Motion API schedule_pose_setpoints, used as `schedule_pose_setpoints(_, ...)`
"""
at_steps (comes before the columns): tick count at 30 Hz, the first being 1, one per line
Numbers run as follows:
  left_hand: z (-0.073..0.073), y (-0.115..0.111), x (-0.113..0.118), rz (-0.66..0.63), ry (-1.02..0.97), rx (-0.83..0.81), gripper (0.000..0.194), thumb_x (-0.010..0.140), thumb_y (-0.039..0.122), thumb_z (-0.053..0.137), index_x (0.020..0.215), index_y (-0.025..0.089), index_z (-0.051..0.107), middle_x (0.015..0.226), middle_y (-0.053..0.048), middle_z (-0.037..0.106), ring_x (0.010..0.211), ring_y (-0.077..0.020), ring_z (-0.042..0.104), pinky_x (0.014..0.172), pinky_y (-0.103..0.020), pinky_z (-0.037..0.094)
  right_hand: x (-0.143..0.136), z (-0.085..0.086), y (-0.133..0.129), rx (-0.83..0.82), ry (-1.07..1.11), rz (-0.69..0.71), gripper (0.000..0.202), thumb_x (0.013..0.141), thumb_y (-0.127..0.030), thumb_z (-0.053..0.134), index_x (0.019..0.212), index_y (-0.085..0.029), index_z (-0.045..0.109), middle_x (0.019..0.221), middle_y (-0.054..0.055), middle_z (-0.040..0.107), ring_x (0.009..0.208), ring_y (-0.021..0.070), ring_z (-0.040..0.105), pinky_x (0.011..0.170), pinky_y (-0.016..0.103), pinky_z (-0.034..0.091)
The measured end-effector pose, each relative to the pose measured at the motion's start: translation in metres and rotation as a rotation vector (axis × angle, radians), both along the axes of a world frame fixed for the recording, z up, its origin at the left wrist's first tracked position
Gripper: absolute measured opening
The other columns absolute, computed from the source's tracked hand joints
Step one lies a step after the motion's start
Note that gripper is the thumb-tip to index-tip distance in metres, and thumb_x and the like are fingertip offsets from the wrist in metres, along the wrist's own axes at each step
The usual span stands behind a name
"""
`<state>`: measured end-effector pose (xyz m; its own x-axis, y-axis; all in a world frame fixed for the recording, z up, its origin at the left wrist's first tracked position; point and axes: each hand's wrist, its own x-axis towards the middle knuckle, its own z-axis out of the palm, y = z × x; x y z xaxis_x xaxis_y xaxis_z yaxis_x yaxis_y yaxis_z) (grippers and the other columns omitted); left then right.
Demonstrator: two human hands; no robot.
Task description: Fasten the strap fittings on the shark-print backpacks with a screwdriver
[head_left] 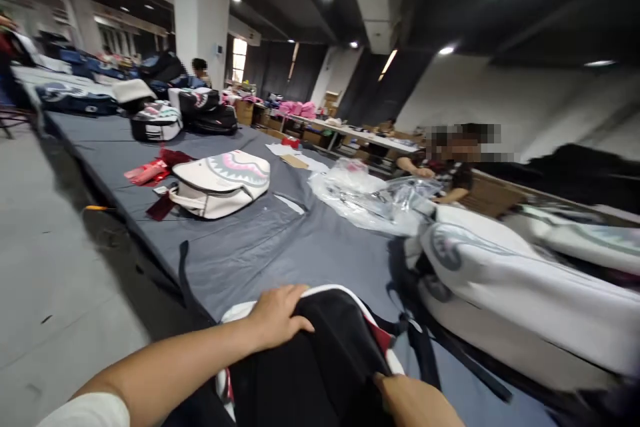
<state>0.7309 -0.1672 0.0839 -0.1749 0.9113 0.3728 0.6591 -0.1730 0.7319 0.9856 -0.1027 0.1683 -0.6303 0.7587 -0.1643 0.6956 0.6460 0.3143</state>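
A backpack (330,340) with a black panel, white trim and a bit of red lining lies at the bottom of the head view. My left hand (277,317) grips its top edge, fingers over the white rim and thumb on the black side. Lower right, my right hand (417,400) holds the backpack's side edge; its fingertips are partly hidden. Just right of it are black straps (425,347) and a stack of white backpacks (505,280), blurred by motion. Farther up the table sits a white backpack with a pink and grey print (225,180).
The grey-covered table (280,247) runs away to the upper left. On it lie red packets (150,172), clear plastic bags (355,193) and more backpacks (157,121). A person (450,160) is across the table at right. A pillar (203,13) rises behind.
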Motion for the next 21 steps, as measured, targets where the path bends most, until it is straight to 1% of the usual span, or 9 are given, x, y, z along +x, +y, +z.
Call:
schedule_pose_setpoints(2,0.012,0.003,-0.010,-0.067,-0.051,-0.091,0.067,0.072,0.052,0.076,0.129,0.023,0.059,0.124,-0.010,0.066,0.117,-0.0325,0.061,0.098,-0.045,0.048,0.004,0.008,-0.018,0.047,0.000,-0.101,0.043,0.078,0.006,0.044,0.089,-0.022,0.075,0.083,0.012,0.076,0.081,0.0282,0.074,0.066,0.030,0.050)
schedule_pose_setpoints(4,0.023,0.004,-0.017,-0.201,-0.104,-0.187,0.061,0.069,0.053,0.076,0.121,0.023,0.065,0.120,-0.008,0.069,0.112,-0.0316,0.063,0.095,-0.042,0.049,0.006,0.013,-0.040,0.019,0.088,-0.197,0.033,0.080,0.000,0.049,0.089,-0.021,0.073,0.083,0.011,0.075,0.080,0.0260,0.073,0.064,0.027,0.048)
schedule_pose_setpoints(7,0.040,-0.004,-0.014,-0.345,-0.162,-0.224,0.045,0.078,0.052,0.066,0.111,0.021,0.069,0.111,-0.005,0.073,0.098,-0.0264,0.068,0.086,-0.035,0.051,0.018,0.012,-0.077,-0.350,0.285,-0.418,0.020,0.082,-0.011,0.055,0.092,-0.019,0.071,0.072,0.004,0.070,0.060,0.0164,0.067,0.050,0.020,0.041)
schedule_pose_setpoints(9,0.055,-0.018,-0.005,-0.359,-0.125,-0.176,0.039,0.082,0.047,0.062,0.111,0.022,0.070,0.104,-0.002,0.075,0.092,-0.0243,0.069,0.081,-0.032,0.051,0.032,0.009,-0.099,-0.623,0.372,-0.529,0.021,0.077,-0.013,0.060,0.094,-0.019,0.072,0.062,-0.001,0.063,0.047,0.0101,0.056,0.043,0.016,0.033)
schedule_pose_setpoints(11,0.079,-0.036,0.006,-0.346,-0.021,-0.111,0.042,0.082,0.044,0.063,0.119,0.026,0.068,0.094,0.000,0.076,0.085,-0.0231,0.069,0.076,-0.031,0.050,0.047,0.013,-0.120,-0.734,0.441,-0.605,0.028,0.072,-0.014,0.065,0.099,-0.019,0.073,0.060,-0.003,0.059,0.045,0.0075,0.049,0.042,0.015,0.030)
schedule_pose_setpoints(14,0.135,-0.065,0.022,-0.385,0.167,0.038,0.051,0.081,0.042,0.065,0.130,0.033,0.062,0.093,0.002,0.076,0.081,-0.0208,0.070,0.073,-0.028,0.050,0.064,0.037,-0.153,-0.798,0.668,-0.682,0.040,0.073,-0.022,0.069,0.113,-0.020,0.070,0.080,0.002,0.068,0.058,0.0078,0.057,0.046,0.014,0.036)
schedule_pose_setpoints(17,0.211,-0.084,0.029,-0.379,0.374,0.240,0.054,0.079,0.049,0.063,0.127,0.027,0.065,0.092,0.001,0.076,0.081,-0.0197,0.072,0.073,-0.028,0.051,0.071,0.080,-0.179,-0.894,0.906,-0.649,0.052,0.074,-0.030,0.072,0.124,-0.022,0.065,0.115,0.008,0.069,0.075,0.0104,0.066,0.048,0.012,0.041)
schedule_pose_setpoints(19,0.264,-0.094,0.029,-0.307,0.536,0.346,0.063,0.082,0.059,0.045,0.126,0.016,0.065,0.083,0.002,0.074,0.079,-0.0188,0.072,0.074,-0.031,0.050,0.071,0.110,-0.179,-0.969,1.000,-0.570,0.055,0.075,-0.034,0.072,0.127,-0.023,0.062,0.126,0.010,0.065,0.076,0.0132,0.069,0.045,0.012,0.042)
schedule_pose_setpoints(21,0.310,-0.106,0.029,-0.157,0.717,0.446,0.080,0.086,0.055,0.010,0.127,0.008,0.060,0.088,0.004,0.069,0.086,-0.0201,0.071,0.077,-0.039,0.046,0.069,0.139,-0.158,-0.995,1.094,-0.418,0.056,0.077,-0.037,0.071,0.129,-0.024,0.060,0.128,0.011,0.064,0.071,0.0159,0.071,0.041,0.015,0.045)
